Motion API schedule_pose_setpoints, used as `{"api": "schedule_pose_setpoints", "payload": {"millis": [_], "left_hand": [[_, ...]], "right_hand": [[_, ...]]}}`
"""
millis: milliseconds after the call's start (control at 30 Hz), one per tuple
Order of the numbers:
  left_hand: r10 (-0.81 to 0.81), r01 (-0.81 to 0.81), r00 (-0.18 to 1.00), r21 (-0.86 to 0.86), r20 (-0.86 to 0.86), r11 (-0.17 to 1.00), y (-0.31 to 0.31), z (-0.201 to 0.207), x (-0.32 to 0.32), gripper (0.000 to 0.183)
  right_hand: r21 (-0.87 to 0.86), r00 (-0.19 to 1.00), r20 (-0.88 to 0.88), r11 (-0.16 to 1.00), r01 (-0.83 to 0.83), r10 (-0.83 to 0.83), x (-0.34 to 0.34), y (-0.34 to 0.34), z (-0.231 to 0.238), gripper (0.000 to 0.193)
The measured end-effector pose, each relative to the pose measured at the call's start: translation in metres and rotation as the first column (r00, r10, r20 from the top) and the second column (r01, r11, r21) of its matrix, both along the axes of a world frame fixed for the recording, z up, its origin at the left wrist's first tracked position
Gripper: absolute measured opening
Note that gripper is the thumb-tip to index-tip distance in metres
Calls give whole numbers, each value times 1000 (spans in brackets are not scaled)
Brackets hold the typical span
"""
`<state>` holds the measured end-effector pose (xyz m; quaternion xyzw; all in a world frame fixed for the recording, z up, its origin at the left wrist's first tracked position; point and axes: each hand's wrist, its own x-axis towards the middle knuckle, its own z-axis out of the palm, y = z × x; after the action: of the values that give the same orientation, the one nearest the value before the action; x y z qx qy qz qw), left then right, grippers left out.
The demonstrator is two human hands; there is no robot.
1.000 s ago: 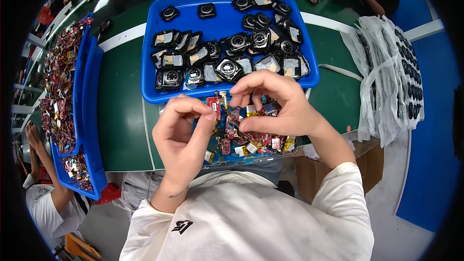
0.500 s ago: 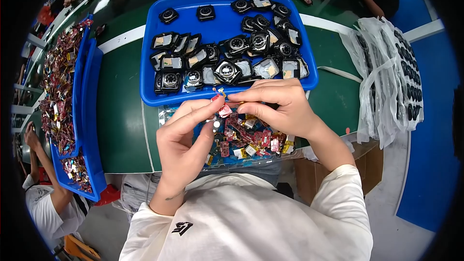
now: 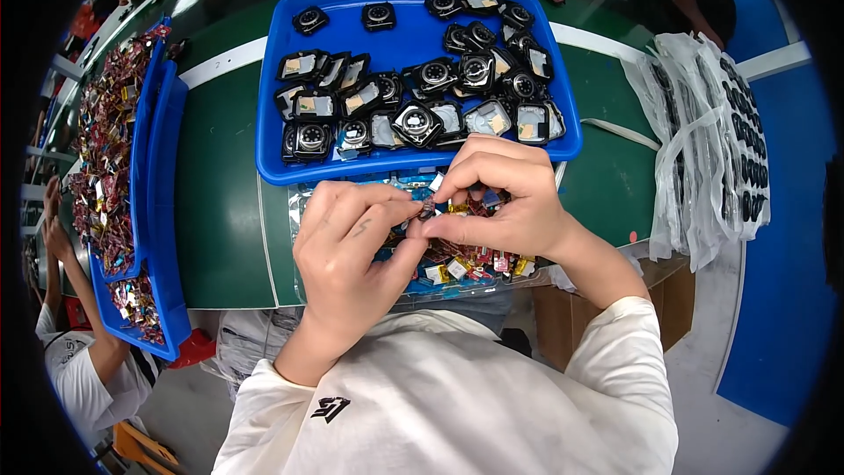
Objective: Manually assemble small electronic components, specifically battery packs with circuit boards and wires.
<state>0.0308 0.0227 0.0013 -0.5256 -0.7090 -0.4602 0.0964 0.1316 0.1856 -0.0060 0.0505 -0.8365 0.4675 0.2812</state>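
Note:
My left hand (image 3: 350, 242) and my right hand (image 3: 514, 202) meet over a clear plastic tray (image 3: 303, 211) of small electronic parts. Pinched between both hands' fingertips is a small dark and silvery electronic part (image 3: 428, 208), largely covered by the fingers; its exact kind does not show. Beneath lies a heap of red circuit boards (image 3: 501, 262) mixed with small white and yellow pieces (image 3: 456, 269). Just beyond my hands is a blue tray (image 3: 347, 9) holding black smartwatch housings (image 3: 416, 124), some with round sensor backs up, others showing pale insides.
To the left, blue bins (image 3: 163, 211) hold piled circuit boards (image 3: 110, 149). At the right, plastic-wrapped sheets of black parts (image 3: 703, 141) hang over the green table (image 3: 220, 237). Co-workers' arms (image 3: 83, 290) show at far left, with another person (image 3: 699, 0) at upper right.
The small red-and-white part seen at my left fingertips is out of sight. My hands have drawn closer together, and a small dark part is now between the fingertips.

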Motion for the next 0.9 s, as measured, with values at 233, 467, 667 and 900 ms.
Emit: {"api": "schedule_pose_setpoints", "payload": {"millis": [233, 467, 667, 900], "left_hand": [[1, 9, 986, -55, 170, 998, -4, -2, -1, 14], [-111, 196, 733, -52, 671, 979, -9, -7, -8, 13], [-183, 264, 463, 62, 867, 963, -12, -3, -6, 10], [-242, 355, 483, 64, 842, 933, -10, -5, -9, 6]], "right_hand": [[-77, 965, 242, 989, 123, -102, 4, 3, 10, 10], [-85, 982, 189, 996, 32, -15, 5, 4, 8, 11], [-665, 918, 208, 737, -119, 336, 6, 3, 5, 8], [-790, 857, 202, 596, -143, 474, 5, 3, 10, 8]]}}
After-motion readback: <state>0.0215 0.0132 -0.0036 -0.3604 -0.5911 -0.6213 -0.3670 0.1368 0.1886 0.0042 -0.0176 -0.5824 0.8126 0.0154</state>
